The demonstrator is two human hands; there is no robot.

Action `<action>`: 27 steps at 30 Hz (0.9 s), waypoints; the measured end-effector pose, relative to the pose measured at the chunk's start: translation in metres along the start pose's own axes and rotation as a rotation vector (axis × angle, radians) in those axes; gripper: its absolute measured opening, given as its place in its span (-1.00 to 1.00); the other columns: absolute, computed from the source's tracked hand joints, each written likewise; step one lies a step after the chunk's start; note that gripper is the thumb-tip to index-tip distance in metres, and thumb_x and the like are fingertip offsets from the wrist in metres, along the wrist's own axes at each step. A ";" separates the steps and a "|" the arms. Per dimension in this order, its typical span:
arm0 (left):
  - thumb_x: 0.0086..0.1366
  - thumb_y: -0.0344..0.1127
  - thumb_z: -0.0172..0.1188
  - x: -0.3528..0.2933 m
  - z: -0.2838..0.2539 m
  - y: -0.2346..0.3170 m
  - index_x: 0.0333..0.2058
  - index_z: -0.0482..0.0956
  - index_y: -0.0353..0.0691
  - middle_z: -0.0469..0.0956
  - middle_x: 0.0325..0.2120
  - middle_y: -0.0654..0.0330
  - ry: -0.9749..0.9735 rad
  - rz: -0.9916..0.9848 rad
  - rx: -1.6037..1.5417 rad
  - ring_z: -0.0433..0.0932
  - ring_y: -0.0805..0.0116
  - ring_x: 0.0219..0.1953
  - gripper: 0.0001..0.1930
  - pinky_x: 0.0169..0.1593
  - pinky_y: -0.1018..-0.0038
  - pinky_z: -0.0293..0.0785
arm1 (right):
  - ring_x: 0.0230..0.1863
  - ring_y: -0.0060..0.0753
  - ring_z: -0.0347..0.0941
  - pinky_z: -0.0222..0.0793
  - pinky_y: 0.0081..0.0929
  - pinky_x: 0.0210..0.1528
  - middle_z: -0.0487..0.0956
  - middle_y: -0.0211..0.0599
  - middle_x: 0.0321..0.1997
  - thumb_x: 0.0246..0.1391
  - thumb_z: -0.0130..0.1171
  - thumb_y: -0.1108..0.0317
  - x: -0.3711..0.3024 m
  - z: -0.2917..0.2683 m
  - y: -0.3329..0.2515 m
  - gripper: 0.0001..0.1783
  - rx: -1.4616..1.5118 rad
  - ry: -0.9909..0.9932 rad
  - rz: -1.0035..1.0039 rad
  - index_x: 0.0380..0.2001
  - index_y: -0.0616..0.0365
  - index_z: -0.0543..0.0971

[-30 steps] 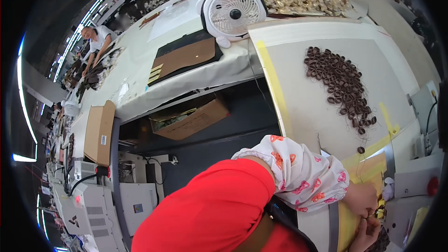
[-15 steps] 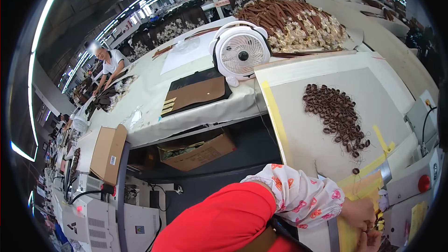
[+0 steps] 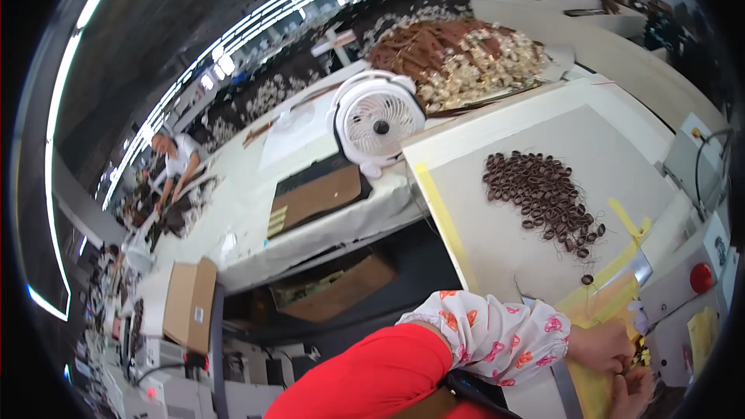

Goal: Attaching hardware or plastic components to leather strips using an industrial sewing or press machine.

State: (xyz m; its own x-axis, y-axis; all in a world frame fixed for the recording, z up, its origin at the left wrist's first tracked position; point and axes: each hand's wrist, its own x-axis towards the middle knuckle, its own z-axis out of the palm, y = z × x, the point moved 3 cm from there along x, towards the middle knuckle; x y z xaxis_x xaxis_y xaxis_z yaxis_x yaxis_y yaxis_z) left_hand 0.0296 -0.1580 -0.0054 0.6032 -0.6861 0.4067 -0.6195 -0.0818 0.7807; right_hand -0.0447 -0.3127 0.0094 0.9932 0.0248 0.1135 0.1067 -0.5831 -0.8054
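At the lower right, my left hand (image 3: 604, 347) comes out of a white patterned sleeve cover (image 3: 497, 334), its fingers pinched together. Close against it, my right hand (image 3: 635, 389) is only partly in the picture, and its fingers are also closed. What lies between the fingertips is too small and hidden to make out. Both hands are over a yellow-covered strip (image 3: 601, 306) of the worktable, beside a pale machine (image 3: 679, 314). Small yellow parts (image 3: 642, 354) show next to the fingers. Farther up the board lies a pile of small brown loops (image 3: 543, 194) with loose threads; a single loop (image 3: 587, 279) sits apart, nearer the hands.
A white fan (image 3: 380, 126) stands on the far table, beside brown sheet material (image 3: 318, 198). Behind it is a heap of brown strips (image 3: 434, 50) with clear-wrapped ends. A red button (image 3: 701, 278) sits on the machine. Another person (image 3: 180, 163) works at the far left.
The whole view has tilted and shifted, so the fan and loops appear farther left. My hands stay close together at nearly the same place by the machine.
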 end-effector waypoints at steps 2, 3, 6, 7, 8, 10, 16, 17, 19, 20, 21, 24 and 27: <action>-0.09 -0.30 0.15 -0.007 0.004 0.004 -0.54 0.53 -0.15 0.47 -0.69 0.22 -0.050 -0.003 -0.010 0.38 0.23 -0.56 -0.90 -0.30 0.40 0.23 | -0.61 -0.71 0.17 0.08 -0.75 -0.55 0.27 -0.50 -0.59 -0.15 0.09 0.49 -0.014 0.018 0.052 -0.81 0.239 0.060 0.008 -0.49 0.12 0.26; -0.09 -0.30 0.15 -0.006 0.001 0.004 -0.55 0.53 -0.14 0.46 -0.69 0.22 -0.070 -0.026 -0.015 0.37 0.24 -0.57 -0.91 -0.27 0.39 0.20 | -0.58 -0.71 0.16 0.08 -0.74 -0.54 0.25 -0.51 -0.58 -0.20 0.10 0.51 -0.007 0.018 0.034 -0.80 0.220 0.069 0.048 -0.51 0.13 0.27; -0.08 -0.29 0.13 -0.003 0.002 -0.002 -0.56 0.51 -0.11 0.47 -0.66 0.24 -0.048 -0.037 0.052 0.34 0.27 -0.56 -0.92 -0.19 0.38 0.12 | -0.55 -0.71 0.16 0.08 -0.73 -0.52 0.25 -0.52 -0.57 -0.25 0.10 0.57 -0.001 0.012 0.025 -0.79 0.158 0.058 0.059 -0.52 0.15 0.29; -0.07 -0.29 0.13 -0.001 0.001 0.000 -0.56 0.51 -0.11 0.47 -0.65 0.25 -0.061 -0.033 0.042 0.34 0.27 -0.56 -0.92 -0.19 0.38 0.12 | -0.55 -0.71 0.17 0.08 -0.73 -0.51 0.26 -0.52 -0.57 -0.26 0.09 0.58 -0.001 0.012 0.025 -0.80 0.141 0.064 0.052 -0.52 0.15 0.30; -0.07 -0.29 0.13 0.002 -0.001 0.000 -0.56 0.51 -0.11 0.47 -0.65 0.25 -0.071 -0.030 0.033 0.34 0.27 -0.56 -0.92 -0.19 0.38 0.12 | -0.55 -0.71 0.17 0.08 -0.73 -0.50 0.26 -0.51 -0.56 -0.26 0.09 0.58 0.001 0.010 0.025 -0.79 0.141 0.067 0.071 -0.52 0.15 0.30; -0.08 -0.29 0.13 0.000 -0.002 0.001 -0.56 0.52 -0.11 0.47 -0.66 0.26 -0.045 -0.016 0.026 0.35 0.26 -0.58 -0.92 -0.22 0.40 0.16 | -0.54 -0.71 0.17 0.08 -0.74 -0.49 0.27 -0.51 -0.55 -0.25 0.09 0.59 0.002 0.012 0.024 -0.79 0.142 0.052 0.112 -0.51 0.15 0.30; -0.15 -0.26 0.14 -0.009 -0.005 0.003 -0.57 0.57 -0.09 0.49 -0.69 0.27 -0.007 0.042 0.116 0.44 0.26 -0.59 -0.88 -0.32 0.48 0.28 | -0.55 -0.66 0.21 0.12 -0.74 -0.44 0.33 -0.46 -0.51 -0.21 0.09 0.57 0.006 0.018 0.038 -0.69 0.135 -0.003 0.023 -0.29 0.24 0.33; -0.16 -0.25 0.15 -0.010 -0.002 0.001 -0.57 0.58 -0.09 0.50 -0.69 0.27 -0.003 0.044 0.162 0.45 0.27 -0.59 -0.87 -0.34 0.50 0.30 | -0.44 -0.53 0.32 0.23 -0.65 -0.35 0.43 -0.28 -0.41 -0.14 0.11 0.57 0.002 0.012 0.025 -0.77 -0.029 -0.056 0.034 -0.34 0.26 0.37; -0.16 -0.19 0.15 -0.005 0.010 -0.007 -0.55 0.60 0.00 0.52 -0.67 0.29 -0.032 0.018 0.188 0.47 0.27 -0.57 -0.86 -0.29 0.44 0.29 | -0.27 -0.34 0.44 0.35 -0.54 -0.20 0.50 -0.04 -0.24 -0.06 0.10 0.61 0.000 0.009 -0.009 -0.86 -0.064 -0.112 -0.075 -0.38 0.29 0.39; -0.15 -0.18 0.15 0.001 0.015 -0.008 -0.55 0.60 0.01 0.52 -0.66 0.30 -0.007 0.055 0.194 0.48 0.28 -0.56 -0.86 -0.28 0.43 0.28 | -0.22 -0.28 0.44 0.35 -0.51 -0.14 0.49 0.02 -0.18 -0.05 0.06 0.64 -0.003 0.008 -0.008 -0.86 0.068 -0.129 -0.152 -0.36 0.30 0.38; -0.15 -0.18 0.15 0.006 0.021 -0.011 -0.55 0.60 0.02 0.53 -0.65 0.30 -0.004 0.079 0.195 0.48 0.28 -0.56 -0.87 -0.27 0.41 0.27 | -0.18 -0.23 0.43 0.34 -0.46 -0.09 0.47 0.06 -0.15 -0.04 0.03 0.66 -0.003 0.007 -0.005 -0.86 0.081 -0.122 -0.127 -0.36 0.31 0.37; -0.16 -0.18 0.16 0.006 0.029 -0.024 -0.55 0.61 0.05 0.54 -0.62 0.33 0.006 0.073 0.151 0.51 0.30 -0.53 -0.87 -0.35 0.42 0.35 | -0.13 -0.15 0.41 0.33 -0.35 -0.02 0.44 0.13 -0.12 -0.04 -0.01 0.70 -0.003 0.010 -0.013 -0.85 0.036 -0.106 -0.087 -0.35 0.33 0.36; -0.17 -0.19 0.16 0.005 0.027 -0.027 -0.54 0.62 0.06 0.55 -0.60 0.33 0.004 0.066 0.142 0.52 0.31 -0.51 -0.85 -0.40 0.43 0.39 | -0.12 -0.15 0.40 0.32 -0.36 -0.02 0.44 0.11 -0.12 -0.04 0.00 0.69 -0.001 0.014 -0.026 -0.84 -0.037 -0.088 -0.114 -0.33 0.33 0.37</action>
State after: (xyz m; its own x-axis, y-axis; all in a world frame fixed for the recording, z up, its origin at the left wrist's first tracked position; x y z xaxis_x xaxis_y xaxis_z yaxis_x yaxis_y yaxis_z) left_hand 0.0357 -0.1786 -0.0374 0.5606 -0.6906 0.4569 -0.7225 -0.1382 0.6775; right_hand -0.0483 -0.2865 0.0219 0.9751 0.1632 0.1500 0.2189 -0.6022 -0.7678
